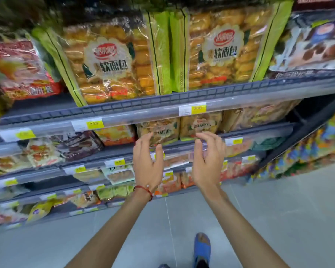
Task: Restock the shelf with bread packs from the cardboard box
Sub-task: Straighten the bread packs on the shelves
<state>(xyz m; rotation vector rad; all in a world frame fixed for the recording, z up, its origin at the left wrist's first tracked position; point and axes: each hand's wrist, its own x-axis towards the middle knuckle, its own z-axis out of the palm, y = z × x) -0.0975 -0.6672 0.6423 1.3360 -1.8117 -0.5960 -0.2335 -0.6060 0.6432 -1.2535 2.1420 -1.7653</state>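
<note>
Plainly, the shelf (162,101) is partly stocked: two large bread packs stand upright and side by side on the upper tier, the left bread pack (108,68) leaning a little, the right bread pack (220,49) straighter. On the tier below, two smaller bread packs (179,129) sit pushed back behind the price rail. The cardboard box is out of view, so how many packs are left to place cannot be told; my guess is the work is somewhere in the middle.

Both hands are empty. The left hand (146,163) and right hand (209,161) hang in front of the lower tier with each grip half open, fingers curled, palms facing each other, near the smaller packs but touching nothing. The big packs stand well above them.
</note>
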